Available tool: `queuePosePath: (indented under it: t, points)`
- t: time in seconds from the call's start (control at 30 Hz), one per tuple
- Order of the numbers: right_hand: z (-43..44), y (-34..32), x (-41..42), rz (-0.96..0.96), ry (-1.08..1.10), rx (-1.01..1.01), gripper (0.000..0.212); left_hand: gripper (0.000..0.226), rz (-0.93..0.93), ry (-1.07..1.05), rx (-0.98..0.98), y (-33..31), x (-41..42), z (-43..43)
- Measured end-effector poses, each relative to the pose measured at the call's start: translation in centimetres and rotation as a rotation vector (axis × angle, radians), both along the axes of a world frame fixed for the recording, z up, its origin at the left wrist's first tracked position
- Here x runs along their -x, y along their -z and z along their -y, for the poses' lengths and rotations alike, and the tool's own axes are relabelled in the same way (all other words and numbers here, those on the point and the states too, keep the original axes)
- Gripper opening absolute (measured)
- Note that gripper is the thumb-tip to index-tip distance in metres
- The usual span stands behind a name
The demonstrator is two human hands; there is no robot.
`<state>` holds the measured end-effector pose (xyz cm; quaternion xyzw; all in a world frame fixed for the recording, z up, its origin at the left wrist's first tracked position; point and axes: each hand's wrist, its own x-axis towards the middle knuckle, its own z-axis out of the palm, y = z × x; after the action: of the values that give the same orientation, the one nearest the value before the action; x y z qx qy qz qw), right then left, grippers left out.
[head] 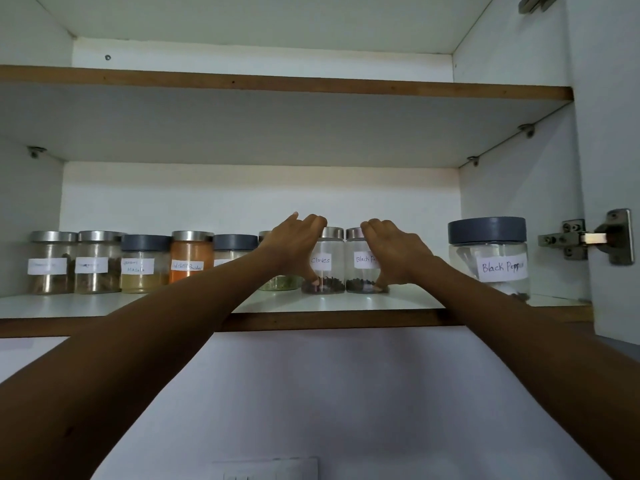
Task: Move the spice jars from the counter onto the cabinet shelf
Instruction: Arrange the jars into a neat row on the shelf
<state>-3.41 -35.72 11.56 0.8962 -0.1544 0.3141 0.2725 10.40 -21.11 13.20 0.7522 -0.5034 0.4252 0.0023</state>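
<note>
Two small glass jars with steel lids stand side by side on the lower cabinet shelf [346, 303]: one labelled Cloves [327, 263] and one labelled Black Pepper [360, 268]. My left hand [294, 244] wraps the cloves jar from its left, thumb at the base and fingers over the lid. My right hand [394, 252] grips the small pepper jar from its right in the same way. Both arms reach up from below.
Several labelled spice jars [143, 263] line the shelf to the left, one with orange powder [190, 259]. A large grey-lidded Black Pepper jar [488, 258] stands at the right. The open door's hinge [588, 237] is at far right. The upper shelf [277, 83] shows nothing.
</note>
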Motion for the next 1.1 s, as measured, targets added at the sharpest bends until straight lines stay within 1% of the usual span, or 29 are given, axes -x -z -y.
queuePosePath:
  t: [0.07, 0.2, 0.57, 0.73, 0.9, 0.93, 1.03, 1.1]
  points:
    - [0.4, -0.2, -0.9, -0.021, 0.021, 0.020, 0.096, 0.094, 0.006, -0.014, 0.002, 0.1, -0.4, 0.4]
    - [1.1, -0.7, -2.5, -0.065, 0.052, 0.046, 0.101, 0.092, 0.031, -0.042, -0.011, 0.1, -1.3, 1.1]
    - [2.4, -1.1, -5.2, -0.095, 0.070, 0.070, 0.099, 0.095, 0.084, -0.053, -0.026, 0.3, -3.7, 2.6]
    - [2.3, -1.4, -5.8, -0.115, 0.084, 0.124, 0.098, 0.094, 0.128, -0.068, -0.040, 0.1, -3.8, 2.7]
    - [2.3, -1.2, -6.2, -0.099, 0.109, 0.089, 0.093, 0.099, 0.133, -0.100, -0.034, 0.4, -4.2, 3.1]
    - [2.4, -1.0, -6.2, -0.093, 0.109, 0.073, 0.096, 0.102, 0.139, -0.120, -0.039, 0.4, -4.1, 3.0]
    - [2.5, -0.8, -5.8, -0.092, 0.106, -0.005, 0.115, 0.112, 0.158, -0.218, -0.076, 0.5, -3.5, 2.2]
    - [2.2, -1.0, -5.1, -0.061, 0.098, -0.042, 0.119, 0.105, 0.180, -0.258, -0.065, 0.5, -3.0, 1.7]
